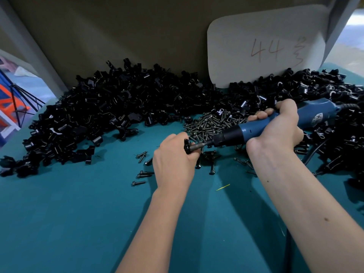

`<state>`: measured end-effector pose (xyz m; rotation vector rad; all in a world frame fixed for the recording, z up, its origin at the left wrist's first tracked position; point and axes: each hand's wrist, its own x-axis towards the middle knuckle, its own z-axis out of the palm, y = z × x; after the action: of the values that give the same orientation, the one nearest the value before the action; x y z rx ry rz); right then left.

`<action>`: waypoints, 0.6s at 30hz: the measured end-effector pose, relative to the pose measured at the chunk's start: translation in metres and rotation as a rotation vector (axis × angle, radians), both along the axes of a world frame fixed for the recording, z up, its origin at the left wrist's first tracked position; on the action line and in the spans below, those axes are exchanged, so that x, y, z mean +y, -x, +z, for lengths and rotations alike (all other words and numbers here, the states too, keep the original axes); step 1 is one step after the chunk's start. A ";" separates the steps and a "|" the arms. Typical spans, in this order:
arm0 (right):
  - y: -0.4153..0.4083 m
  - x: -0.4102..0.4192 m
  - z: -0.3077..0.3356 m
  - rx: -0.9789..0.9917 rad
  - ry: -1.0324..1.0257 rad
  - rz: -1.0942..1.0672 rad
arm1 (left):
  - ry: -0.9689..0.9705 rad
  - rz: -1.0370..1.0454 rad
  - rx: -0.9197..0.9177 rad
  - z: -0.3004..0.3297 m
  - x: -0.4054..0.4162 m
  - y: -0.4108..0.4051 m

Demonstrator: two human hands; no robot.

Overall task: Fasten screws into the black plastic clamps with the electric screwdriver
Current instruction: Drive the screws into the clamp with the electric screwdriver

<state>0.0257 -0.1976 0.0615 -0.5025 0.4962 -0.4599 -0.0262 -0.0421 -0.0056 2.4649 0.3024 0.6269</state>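
My left hand (173, 160) grips a small black plastic clamp (187, 146) just above the teal table (78, 213). My right hand (275, 131) is wrapped round a blue electric screwdriver (254, 131), its metal bit (199, 145) pointing left into the clamp. A heap of dark screws (212, 125) lies just behind the tool. A large pile of black clamps (110, 115) spreads across the back of the table to the left, and another pile of clamps (315, 91) lies at the right.
Loose screws (142, 174) are scattered near my left wrist. A grey card marked "44" (266, 50) leans on the brown back wall. The screwdriver's black cable (315, 154) trails off through the right-hand clamps. A thin yellow scrap (222, 187) lies between my forearms.
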 end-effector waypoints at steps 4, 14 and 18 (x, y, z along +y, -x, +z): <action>0.000 0.001 -0.001 -0.018 0.010 0.008 | -0.002 0.029 0.017 0.001 -0.001 0.001; 0.000 0.003 0.001 -0.066 0.028 0.021 | 0.059 -0.036 0.023 0.005 0.001 0.004; 0.001 0.003 0.000 -0.040 0.033 0.020 | 0.059 -0.025 0.011 0.004 0.000 0.005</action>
<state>0.0246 -0.1947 0.0616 -0.5285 0.4451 -0.4593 -0.0308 -0.0420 -0.0017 2.4124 0.2900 0.5864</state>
